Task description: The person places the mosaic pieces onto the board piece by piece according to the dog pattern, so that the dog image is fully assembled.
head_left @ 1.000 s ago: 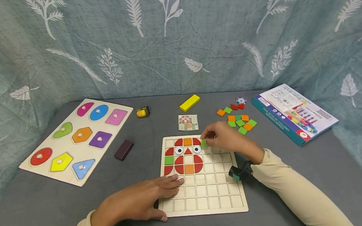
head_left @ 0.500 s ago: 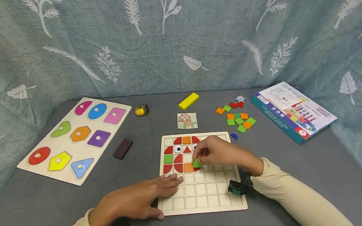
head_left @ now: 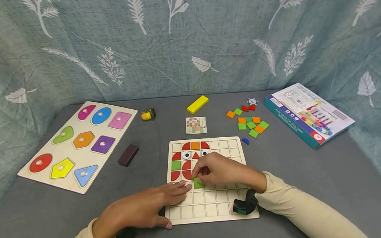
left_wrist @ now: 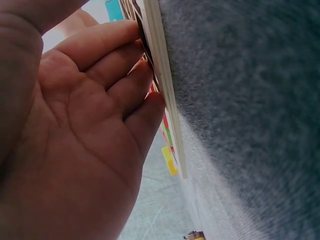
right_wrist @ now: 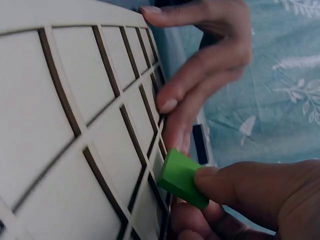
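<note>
Green square tile [head_left: 198, 183], pinched at its edge between the thumb and fingertips of the right hand [head_left: 219, 169], hovers tilted over the wooden grid board [head_left: 213, 210], one corner low above an open cell just below the partly built red, orange and green figure [head_left: 187, 160]. In the right wrist view the tile [right_wrist: 182, 177] sits at an angle to the dark grid ribs, not yet flat in any cell. The left hand [head_left: 146, 209] lies flat with straight fingers on the board's near left corner, at about 8 o'clock from the tile, holding nothing; the left wrist view shows its fingertips [left_wrist: 127, 65] pressed on the board face beside the edge.

Risks, as judged from these views:
- The tilt may let a corner catch on a rib, so the tile jams or rides up on a neighbour.
- A narrow edge pinch may slip, dropping the tile into the wrong cell.
- The right fingers crowd the placed pieces at 12 o'clock; a brush could lift one out.
- If the steadying hand relaxes, the board may slide on the grey cloth [head_left: 307, 163].

Loose spare tiles [head_left: 250, 124] and the pattern card [head_left: 196, 125] lie well apart, at roughly 1 and 12 o'clock of the board.
</note>
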The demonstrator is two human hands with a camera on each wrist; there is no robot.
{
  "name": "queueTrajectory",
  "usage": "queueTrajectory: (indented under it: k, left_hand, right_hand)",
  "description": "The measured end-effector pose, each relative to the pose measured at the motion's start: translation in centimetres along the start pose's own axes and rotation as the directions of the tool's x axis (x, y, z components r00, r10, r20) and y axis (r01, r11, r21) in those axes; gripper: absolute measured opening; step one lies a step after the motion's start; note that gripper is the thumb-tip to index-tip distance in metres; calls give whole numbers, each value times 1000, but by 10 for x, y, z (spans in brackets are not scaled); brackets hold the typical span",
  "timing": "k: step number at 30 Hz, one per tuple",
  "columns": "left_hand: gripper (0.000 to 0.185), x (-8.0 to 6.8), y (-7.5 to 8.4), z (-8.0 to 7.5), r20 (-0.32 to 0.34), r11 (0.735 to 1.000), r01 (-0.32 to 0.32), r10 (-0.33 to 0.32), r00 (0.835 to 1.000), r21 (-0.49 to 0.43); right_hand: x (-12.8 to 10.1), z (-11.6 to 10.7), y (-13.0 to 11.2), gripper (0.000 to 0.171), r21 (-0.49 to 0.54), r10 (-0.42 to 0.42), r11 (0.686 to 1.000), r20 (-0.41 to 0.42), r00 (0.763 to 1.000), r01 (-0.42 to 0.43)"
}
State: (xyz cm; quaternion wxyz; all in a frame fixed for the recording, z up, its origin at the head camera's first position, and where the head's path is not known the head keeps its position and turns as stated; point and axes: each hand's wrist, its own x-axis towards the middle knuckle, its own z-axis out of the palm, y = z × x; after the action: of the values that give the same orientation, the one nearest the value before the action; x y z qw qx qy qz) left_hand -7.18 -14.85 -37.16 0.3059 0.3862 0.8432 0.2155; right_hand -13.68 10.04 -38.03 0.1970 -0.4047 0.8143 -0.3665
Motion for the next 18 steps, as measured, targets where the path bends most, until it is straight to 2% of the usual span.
queueTrajectory:
  k: [7, 14, 18]
  left_hand:
    - [71, 1, -1, 0, -17, 1000, -2, 2, 1000, -7]
    - [72, 1, -1, 1, -19, 1000, -3, 3, 1000, -8]
    - [71, 1, -1, 2, -19, 1000, 1, -2, 1000, -15]
  right_hand:
    - [0, 6, -5, 12, -47, 32, 998, -22, 999, -33]
    - [3, 10, -7, 12, -164, 18, 986, 4, 1000, -17]
    - [1, 9, -6, 12, -140, 24, 990, -9, 1000, -25]
